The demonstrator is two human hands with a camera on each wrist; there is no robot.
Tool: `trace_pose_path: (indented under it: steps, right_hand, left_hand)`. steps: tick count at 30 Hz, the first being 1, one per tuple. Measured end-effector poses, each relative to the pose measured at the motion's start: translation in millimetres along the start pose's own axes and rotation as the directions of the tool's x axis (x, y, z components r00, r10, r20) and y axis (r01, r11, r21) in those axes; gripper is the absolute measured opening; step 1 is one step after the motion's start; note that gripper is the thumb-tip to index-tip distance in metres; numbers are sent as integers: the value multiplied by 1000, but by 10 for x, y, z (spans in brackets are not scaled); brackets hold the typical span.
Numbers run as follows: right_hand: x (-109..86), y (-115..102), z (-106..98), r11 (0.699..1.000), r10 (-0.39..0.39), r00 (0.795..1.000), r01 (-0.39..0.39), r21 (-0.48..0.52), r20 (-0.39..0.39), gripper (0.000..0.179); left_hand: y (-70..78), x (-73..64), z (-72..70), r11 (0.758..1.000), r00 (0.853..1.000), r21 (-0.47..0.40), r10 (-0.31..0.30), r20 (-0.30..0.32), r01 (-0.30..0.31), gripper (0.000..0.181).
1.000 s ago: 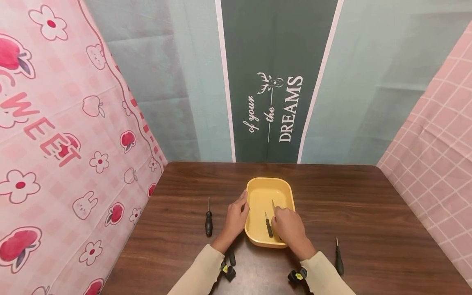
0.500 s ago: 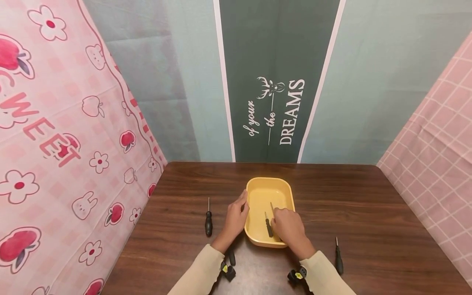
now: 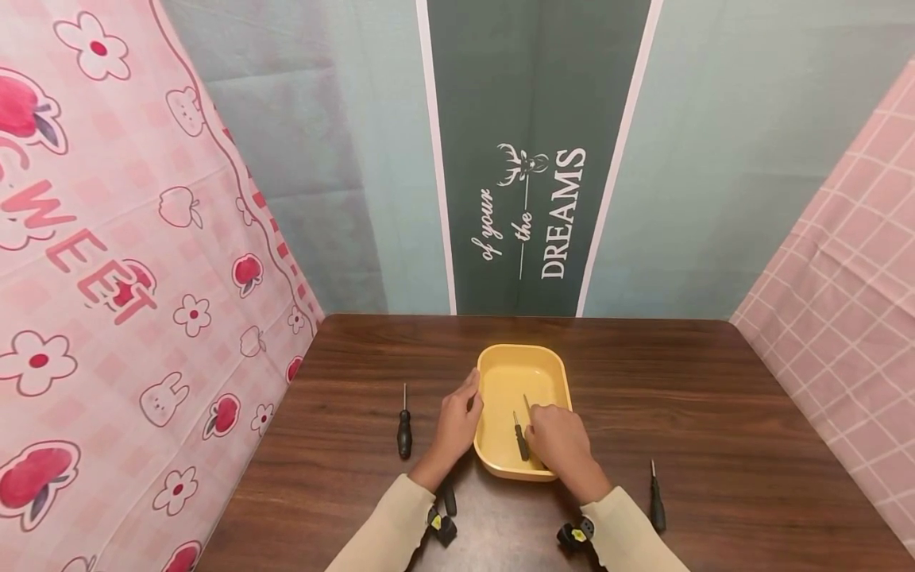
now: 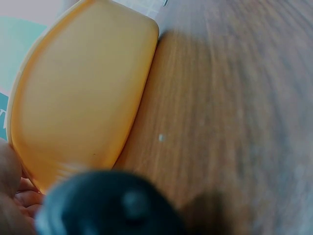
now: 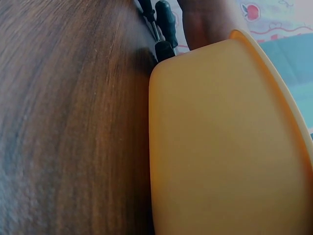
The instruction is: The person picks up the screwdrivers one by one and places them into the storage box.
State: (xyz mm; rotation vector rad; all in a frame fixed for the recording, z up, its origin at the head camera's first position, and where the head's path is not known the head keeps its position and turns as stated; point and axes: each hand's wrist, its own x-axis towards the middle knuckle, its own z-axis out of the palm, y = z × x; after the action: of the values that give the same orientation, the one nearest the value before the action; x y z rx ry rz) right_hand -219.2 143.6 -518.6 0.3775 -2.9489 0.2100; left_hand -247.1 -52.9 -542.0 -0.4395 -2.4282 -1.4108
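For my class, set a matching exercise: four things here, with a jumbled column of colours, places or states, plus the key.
1. Tray
2. Left hand
3. Right hand
4. Table

A. Dark brown, wood-grained
B. Holds a thin-shafted tool
C. Yellow, with rounded corners
D. Touches the tray's left wall

Pairs: 1-C, 2-D, 3-B, 4-A

I can't see the lower end of that thin shaft (image 3: 527, 403), R hand (image 3: 560, 437) covers it; L-wrist cam: blurry blk lump (image 4: 110, 208), tray (image 4: 83, 93) cropped up top, L hand (image 4: 12, 193) cropped too.
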Motion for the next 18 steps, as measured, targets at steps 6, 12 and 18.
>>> trace_pose_path:
  steps: [6, 12, 18]
  right_hand:
    - [-12, -12, 31, 1000, -3, 1000, 3, -12, -1, 25]
    - [-8, -1, 45, 1000, -15, 1000, 15, -24, 8, 28]
    - [4, 8, 56, 999, -19, 1000, 19, -26, 14, 29]
  left_hand:
    - [-20, -22, 3, 1000, 1000, 8, 9, 1, -9, 42]
    - [-17, -19, 4, 1000, 1000, 17, 4, 6, -4, 42]
    - [-26, -15, 13, 1000, 1000, 18, -3, -2, 3, 42]
